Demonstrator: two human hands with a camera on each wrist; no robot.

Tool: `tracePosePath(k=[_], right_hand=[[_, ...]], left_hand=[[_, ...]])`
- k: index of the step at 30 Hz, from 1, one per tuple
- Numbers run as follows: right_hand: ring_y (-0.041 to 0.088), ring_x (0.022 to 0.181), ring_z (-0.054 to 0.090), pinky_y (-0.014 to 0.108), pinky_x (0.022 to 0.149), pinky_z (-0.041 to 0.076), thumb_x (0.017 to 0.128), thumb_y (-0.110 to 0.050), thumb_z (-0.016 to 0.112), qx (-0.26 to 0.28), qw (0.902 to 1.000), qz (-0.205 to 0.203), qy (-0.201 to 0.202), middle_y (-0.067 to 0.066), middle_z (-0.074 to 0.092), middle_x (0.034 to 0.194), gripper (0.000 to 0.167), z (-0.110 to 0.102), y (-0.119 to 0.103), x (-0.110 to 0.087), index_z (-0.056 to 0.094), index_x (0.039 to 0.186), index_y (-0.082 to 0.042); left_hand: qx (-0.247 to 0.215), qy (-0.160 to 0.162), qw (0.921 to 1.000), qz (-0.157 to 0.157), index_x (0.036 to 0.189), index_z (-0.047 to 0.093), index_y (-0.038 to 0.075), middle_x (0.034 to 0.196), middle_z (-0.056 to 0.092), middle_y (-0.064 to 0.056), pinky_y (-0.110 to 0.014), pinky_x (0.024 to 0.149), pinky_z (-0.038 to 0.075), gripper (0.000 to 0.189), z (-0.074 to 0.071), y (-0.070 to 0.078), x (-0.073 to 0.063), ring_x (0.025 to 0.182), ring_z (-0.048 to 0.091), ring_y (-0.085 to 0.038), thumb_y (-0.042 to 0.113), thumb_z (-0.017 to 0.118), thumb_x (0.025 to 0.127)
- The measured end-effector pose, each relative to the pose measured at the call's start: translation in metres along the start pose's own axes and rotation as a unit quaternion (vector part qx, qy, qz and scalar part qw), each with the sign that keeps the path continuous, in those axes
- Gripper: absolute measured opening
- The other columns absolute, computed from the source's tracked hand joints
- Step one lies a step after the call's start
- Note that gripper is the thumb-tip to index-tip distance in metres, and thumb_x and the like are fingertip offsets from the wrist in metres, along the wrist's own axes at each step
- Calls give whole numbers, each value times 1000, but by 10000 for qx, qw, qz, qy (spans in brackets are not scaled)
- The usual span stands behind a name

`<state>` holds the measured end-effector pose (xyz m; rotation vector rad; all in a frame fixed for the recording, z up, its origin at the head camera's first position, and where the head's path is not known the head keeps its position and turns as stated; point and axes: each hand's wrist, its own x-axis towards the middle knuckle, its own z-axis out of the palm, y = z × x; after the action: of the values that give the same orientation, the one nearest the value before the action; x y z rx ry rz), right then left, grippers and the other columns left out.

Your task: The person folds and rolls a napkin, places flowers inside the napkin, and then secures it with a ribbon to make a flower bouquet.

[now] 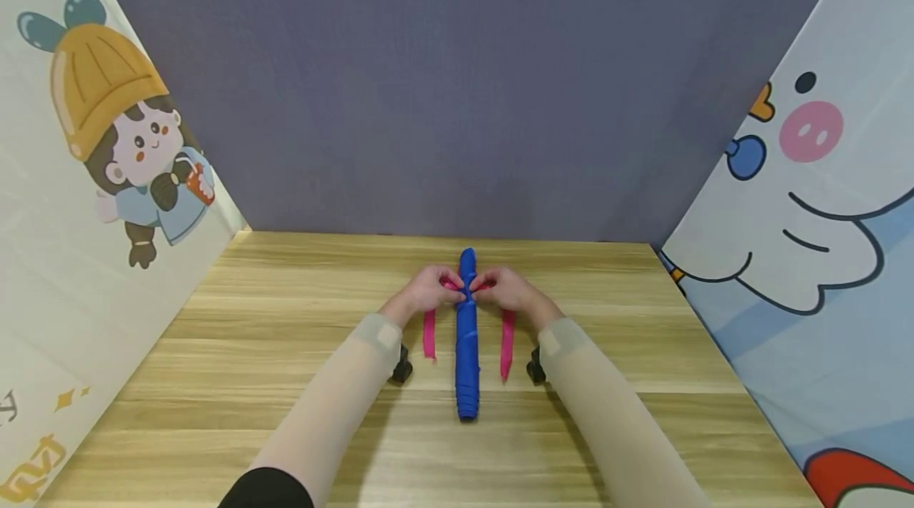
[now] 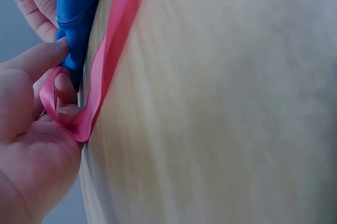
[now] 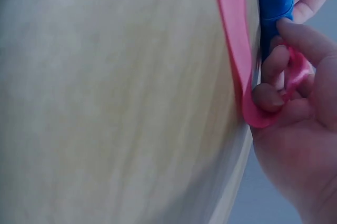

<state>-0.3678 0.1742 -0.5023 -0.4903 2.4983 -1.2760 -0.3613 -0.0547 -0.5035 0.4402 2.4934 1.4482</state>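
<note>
A long, slim blue roll [image 1: 467,357], apparently of cloth, lies lengthwise on the table, narrowing toward its far end. My left hand [image 1: 431,288] is at its left side, near the upper part, with pink ribbon [image 2: 105,66] looped through its curled fingers. Opposite it, my right hand [image 1: 508,290] holds pink ribbon [image 3: 237,40] in the same way. Both hands' fingertips meet the roll where it looks pinched in. One ribbon tail hangs down on each side of the roll. Whether the ribbon passes under the roll is hidden by the fingers.
The wood-grain table [image 1: 286,381] stretches to a grey back panel [image 1: 457,87]. Printed cartoon panels stand along the left [image 1: 43,270] and right sides. Black wrist devices [image 1: 401,366] sit below both wrists.
</note>
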Motion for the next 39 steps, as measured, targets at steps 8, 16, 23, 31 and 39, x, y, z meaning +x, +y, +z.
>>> tracePosePath(k=[8,16,23,31,39], right_hand=[[22,100,67,36,90,58,99,-23,79,156,9992,-18,-377,10,75,120,35,-3,-3,-10,76,130,-6],[38,151,51,55,126,43,97,-25,85,158,9964,13,-838,17,56,161,54,-3,-6,-22,66,146,-11],[37,149,53,54,128,41,96,-21,85,282,9977,40,-620,18,60,155,52,3,-8,-24,64,141,-6],[24,106,57,33,91,50,96,-17,85,110,9982,-89,-576,8,65,117,32,4,-7,-23,69,121,-6],[18,87,57,27,76,50,100,-17,79,34,9972,-112,-733,6,70,109,24,4,-8,-25,74,121,-5]], left_hand=[[-38,-588,9982,111,131,74,2,127,74,-14,-34,99,55,41,-9,1,-14,111,65,-23,16,87,95],[-76,-1072,9941,170,147,60,0,133,69,-17,-33,99,57,68,-13,-3,-24,110,66,-20,17,92,90],[-83,-1006,9947,184,146,57,-2,125,67,-16,-28,88,55,69,-9,-2,-24,100,64,-19,15,92,89],[20,-889,9951,438,124,66,0,110,64,-10,-27,83,50,45,-7,-4,-24,96,57,-19,11,92,89],[158,-961,9933,629,107,77,4,109,74,-7,-29,91,50,20,-6,-2,-26,100,60,-17,11,88,93]])
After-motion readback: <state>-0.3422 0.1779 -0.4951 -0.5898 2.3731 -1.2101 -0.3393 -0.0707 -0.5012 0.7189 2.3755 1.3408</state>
